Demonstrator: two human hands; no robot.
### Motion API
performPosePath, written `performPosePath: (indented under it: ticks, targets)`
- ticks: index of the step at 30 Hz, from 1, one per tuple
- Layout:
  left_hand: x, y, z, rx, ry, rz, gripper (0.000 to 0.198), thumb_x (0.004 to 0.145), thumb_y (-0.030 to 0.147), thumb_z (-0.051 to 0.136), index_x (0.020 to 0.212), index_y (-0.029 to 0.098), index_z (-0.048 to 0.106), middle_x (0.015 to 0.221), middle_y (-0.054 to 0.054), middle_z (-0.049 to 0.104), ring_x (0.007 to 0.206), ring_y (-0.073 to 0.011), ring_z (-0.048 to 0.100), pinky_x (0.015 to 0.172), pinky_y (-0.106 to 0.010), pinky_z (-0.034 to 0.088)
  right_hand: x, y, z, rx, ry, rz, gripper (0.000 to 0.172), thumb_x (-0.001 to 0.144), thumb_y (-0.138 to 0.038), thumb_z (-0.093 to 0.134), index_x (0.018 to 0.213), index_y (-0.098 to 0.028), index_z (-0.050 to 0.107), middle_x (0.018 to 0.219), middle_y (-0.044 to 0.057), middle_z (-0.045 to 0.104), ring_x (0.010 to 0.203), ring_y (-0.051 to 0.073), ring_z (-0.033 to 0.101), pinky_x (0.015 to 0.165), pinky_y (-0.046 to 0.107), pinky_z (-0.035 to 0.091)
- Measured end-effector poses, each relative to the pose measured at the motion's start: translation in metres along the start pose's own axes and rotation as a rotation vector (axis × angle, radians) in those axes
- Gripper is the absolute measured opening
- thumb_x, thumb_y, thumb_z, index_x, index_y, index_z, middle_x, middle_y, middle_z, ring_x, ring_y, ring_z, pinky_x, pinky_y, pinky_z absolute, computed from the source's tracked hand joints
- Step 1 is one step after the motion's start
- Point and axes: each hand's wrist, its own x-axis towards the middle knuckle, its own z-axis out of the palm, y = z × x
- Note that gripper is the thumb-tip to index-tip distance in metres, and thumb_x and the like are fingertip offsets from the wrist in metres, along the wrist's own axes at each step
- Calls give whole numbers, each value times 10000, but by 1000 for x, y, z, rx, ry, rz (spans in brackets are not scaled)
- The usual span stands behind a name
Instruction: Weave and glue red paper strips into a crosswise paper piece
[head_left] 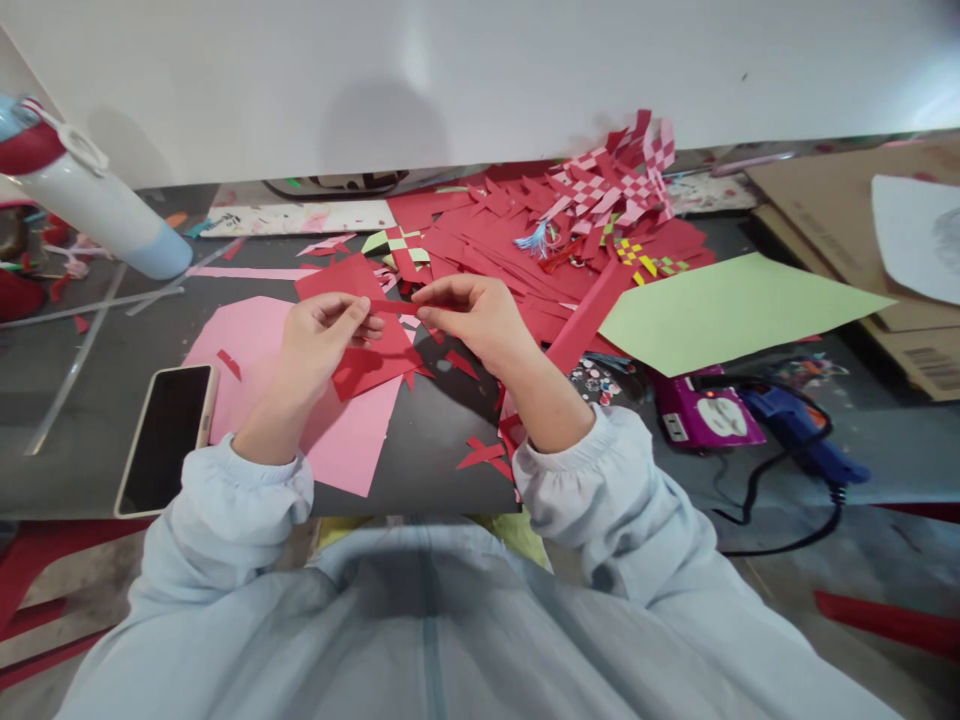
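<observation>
Above the dark grey tabletop (427,455), near its front edge, the left hand (315,340) and the right hand (484,315) are holding a narrow, flat strip of red paper (395,307) between them. The left thumb and forefinger are pinching one end; the right thumb and forefinger are pressing together on the other, while the remaining fingers are curling loosely. The strip is running nearly straight across the gap, over a larger, flat-sided sheet of red paper (375,370), which is partly overlapping a broad pink paper sheet (349,450).

The step in hand appears to be straightening or shaping this one strip, though the fingertips are hiding its ends, so a fold there is hard to rule out. Beyond the hands, pink-and-red checkered woven paper pieces (600,185) are lying on a heap of red paper, suggesting that strips are serving for weaving.

The next move, as a judgement, is calling for light, level pinches: the paper is looking thin enough to crease or tear, so the two hands are needing to move together without tugging.
</observation>
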Motion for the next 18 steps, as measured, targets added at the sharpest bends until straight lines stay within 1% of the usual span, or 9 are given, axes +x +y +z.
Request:
performPosePath:
  ticks: [2,4,8,9,14,18]
  targets:
    - [1,-1,-1,29,1,17,260,908,390,673,806,152,697,838,-78,773,748,-158,718,719,-269,590,0,1,-1,6,-2,-2,204,619,-161,789,820,-165,760,825,29,774,713,123,667,759,305,570]
    - [2,-2,-2,56,0,32,265,914,385,668,792,151,697,834,-79,775,744,-151,718,714,-254,582,0,2,-2,7,-10,6,231,620,-171,805,846,-165,760,848,36,775,748,131,675,758,301,564]
    - [3,-1,-2,92,-1,38,240,919,355,663,798,151,700,829,-76,778,727,-140,712,703,-237,572,1,3,-2,-1,-20,40,230,718,-346,808,842,-160,756,770,41,750,685,128,654,645,275,531]
    - [3,0,-2,98,-1,37,234,920,348,661,801,151,700,830,-75,779,728,-140,712,702,-236,571,1,4,-2,-8,-20,40,232,730,-357,803,839,-158,757,756,40,747,673,127,650,632,271,525]
    - [2,-1,-1,112,2,38,210,915,321,663,803,149,706,823,-72,779,721,-135,709,707,-232,565,2,5,-3,-31,-25,33,158,716,-239,799,848,-160,767,738,32,750,670,128,661,697,291,555]
    - [3,-1,-1,95,-3,22,180,901,310,676,814,156,711,823,-65,775,730,-139,707,712,-240,561,2,5,-3,-31,-21,25,135,697,-212,797,820,-167,766,760,38,762,695,138,679,726,307,575]
